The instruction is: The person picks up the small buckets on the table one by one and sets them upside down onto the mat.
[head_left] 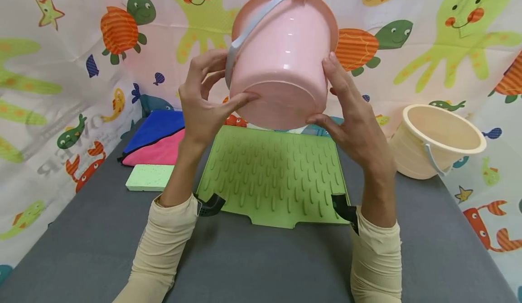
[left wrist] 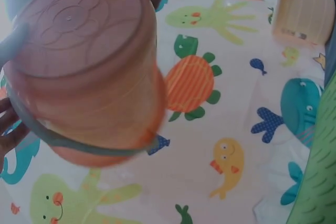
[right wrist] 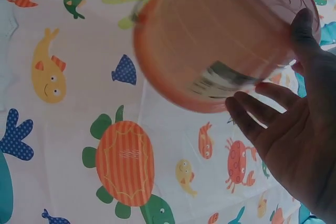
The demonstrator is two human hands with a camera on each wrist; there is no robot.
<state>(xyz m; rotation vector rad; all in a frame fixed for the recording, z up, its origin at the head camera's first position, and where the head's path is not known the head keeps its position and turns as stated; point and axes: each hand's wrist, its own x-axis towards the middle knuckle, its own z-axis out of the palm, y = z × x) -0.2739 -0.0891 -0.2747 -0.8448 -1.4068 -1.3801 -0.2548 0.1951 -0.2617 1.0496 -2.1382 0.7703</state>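
A pink bucket (head_left: 281,54) is held up in the air, tilted so that its underside faces me in the head view. My left hand (head_left: 205,97) grips its left side, thumb on the bottom edge and fingers by the grey handle (head_left: 261,17). On the other side my right hand (head_left: 356,113) holds it, thumb at the bottom edge and fingers along the wall. A raised flower pattern shows on the bucket's base (left wrist: 68,19) in the left wrist view. The right wrist view shows a dark and white label (right wrist: 223,80) on the wall. Its inside is hidden.
Below the bucket, a green ridged mat (head_left: 273,176) lies on the grey table (head_left: 261,262). A cream bucket (head_left: 428,144) stands tilted at right. Blue and pink cloths (head_left: 157,133) and a pale green sponge (head_left: 149,177) lie at left. A printed sea-animal curtain (head_left: 159,40) hangs behind.
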